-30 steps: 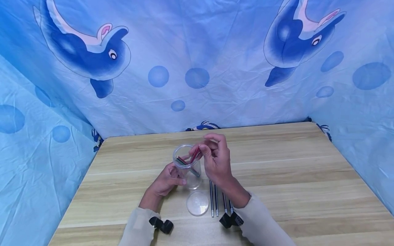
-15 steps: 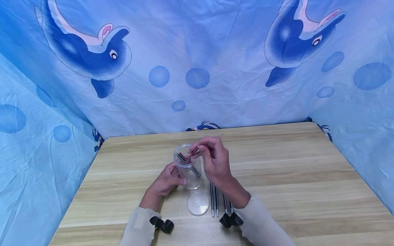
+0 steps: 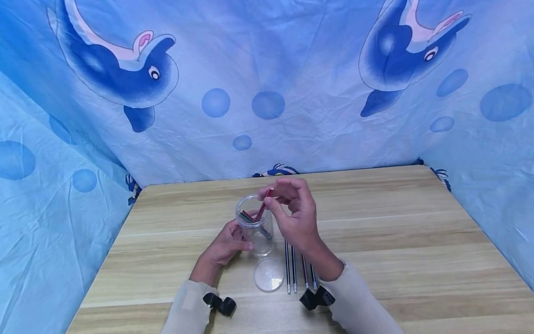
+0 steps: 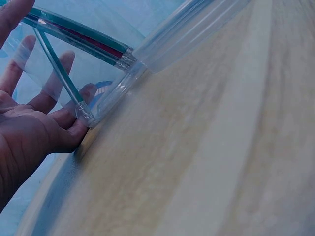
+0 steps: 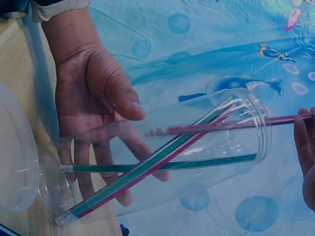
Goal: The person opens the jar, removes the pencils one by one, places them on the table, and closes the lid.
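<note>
Left hand [image 3: 225, 243] holds a jar [image 3: 263, 245] — right hand [image 3: 298, 217] pinches a red pencil [image 5: 231, 126] partly inside.

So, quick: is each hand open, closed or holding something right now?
Left hand: holding the clear jar.
Right hand: pinching a red pencil, its lower end inside the jar.

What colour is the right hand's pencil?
Red; the pencil shows best in the right wrist view.
</note>
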Available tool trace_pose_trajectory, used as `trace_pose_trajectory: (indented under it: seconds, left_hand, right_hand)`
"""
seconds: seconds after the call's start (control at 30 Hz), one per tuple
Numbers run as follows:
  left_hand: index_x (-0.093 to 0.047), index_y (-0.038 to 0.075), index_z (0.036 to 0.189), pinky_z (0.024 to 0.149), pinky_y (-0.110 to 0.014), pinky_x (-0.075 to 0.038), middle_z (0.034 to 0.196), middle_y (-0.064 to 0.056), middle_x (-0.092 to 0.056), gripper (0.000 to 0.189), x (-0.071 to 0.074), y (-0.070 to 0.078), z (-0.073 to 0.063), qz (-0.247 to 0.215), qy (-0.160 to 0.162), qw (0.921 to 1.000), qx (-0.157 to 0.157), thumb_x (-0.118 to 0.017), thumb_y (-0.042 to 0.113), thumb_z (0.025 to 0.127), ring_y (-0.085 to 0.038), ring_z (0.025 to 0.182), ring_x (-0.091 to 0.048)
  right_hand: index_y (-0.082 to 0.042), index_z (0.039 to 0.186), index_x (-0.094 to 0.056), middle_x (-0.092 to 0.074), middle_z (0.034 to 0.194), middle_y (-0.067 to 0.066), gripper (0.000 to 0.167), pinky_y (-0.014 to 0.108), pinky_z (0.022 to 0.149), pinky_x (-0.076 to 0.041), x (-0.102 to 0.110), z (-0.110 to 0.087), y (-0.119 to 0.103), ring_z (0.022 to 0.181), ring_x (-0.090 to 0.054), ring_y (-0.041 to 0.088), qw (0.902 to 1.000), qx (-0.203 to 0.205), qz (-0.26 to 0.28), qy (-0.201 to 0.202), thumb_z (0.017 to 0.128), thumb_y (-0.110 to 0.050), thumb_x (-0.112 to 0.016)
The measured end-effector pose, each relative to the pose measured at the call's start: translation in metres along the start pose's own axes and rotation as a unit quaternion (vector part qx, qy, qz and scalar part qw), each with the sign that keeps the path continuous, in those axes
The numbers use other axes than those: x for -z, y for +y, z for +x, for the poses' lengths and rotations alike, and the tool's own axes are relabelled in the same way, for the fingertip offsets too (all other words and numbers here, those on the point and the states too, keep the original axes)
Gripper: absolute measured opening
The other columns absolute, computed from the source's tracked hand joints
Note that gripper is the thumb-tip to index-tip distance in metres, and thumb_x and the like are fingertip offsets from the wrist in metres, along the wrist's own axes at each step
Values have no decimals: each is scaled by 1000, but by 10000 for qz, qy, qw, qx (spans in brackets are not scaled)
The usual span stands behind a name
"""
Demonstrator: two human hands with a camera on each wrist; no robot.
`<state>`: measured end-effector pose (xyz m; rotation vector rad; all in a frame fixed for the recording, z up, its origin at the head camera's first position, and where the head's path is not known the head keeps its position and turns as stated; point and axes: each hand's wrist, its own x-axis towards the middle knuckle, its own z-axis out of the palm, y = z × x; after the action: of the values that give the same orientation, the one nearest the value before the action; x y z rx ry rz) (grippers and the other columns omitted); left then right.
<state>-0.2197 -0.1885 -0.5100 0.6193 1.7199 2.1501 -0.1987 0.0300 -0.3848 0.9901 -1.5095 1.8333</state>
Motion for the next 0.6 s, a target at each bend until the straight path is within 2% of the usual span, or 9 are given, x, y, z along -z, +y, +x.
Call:
trace_pose_trajectory:
  seconds: [0.13,0.2,0.3,0.47,0.6]
  left_hand:
    - [-48,5,145,121,-43,-12,151,-8,-48,79,0,0,-1,-13,1,10000,12,-80,-4,73,-19,145,-32]
    - [-48,4,145,121,-47,-8,152,-8,-46,79,0,0,-1,-19,4,10000,2,-80,-3,73,-18,146,-31]
    - [-47,3,145,121,-42,-13,152,-9,-45,80,1,0,-1,-5,6,10000,-29,-80,-3,72,-18,145,-32]
    - [-45,-2,145,116,-26,-25,152,-7,-46,81,1,0,-1,-14,-15,10000,-47,-80,-4,73,-17,144,-34]
    - [-43,-3,145,118,-28,-22,152,-7,-46,81,1,0,-1,-35,-26,10000,-52,-79,-5,73,-17,144,-34]
  right_hand:
    - [15,125,-35,-68,102,24,42,37,77,-60,2,2,1,92,-70,23,9993,303,106,193,95,1,-61]
    - [11,131,-32,-67,107,22,46,41,77,-60,2,2,2,92,-70,24,9984,445,246,227,97,-1,-59]
    - [5,139,-27,-67,115,17,50,44,71,-61,3,3,2,92,-71,25,9969,622,394,271,98,0,-55]
    - [-4,146,-22,-65,122,12,55,45,64,-60,3,3,3,92,-71,25,9945,789,500,463,99,1,-52]
    - [-4,146,-21,-65,121,12,57,43,63,-60,6,3,3,92,-71,22,9939,813,458,589,99,-1,-54]
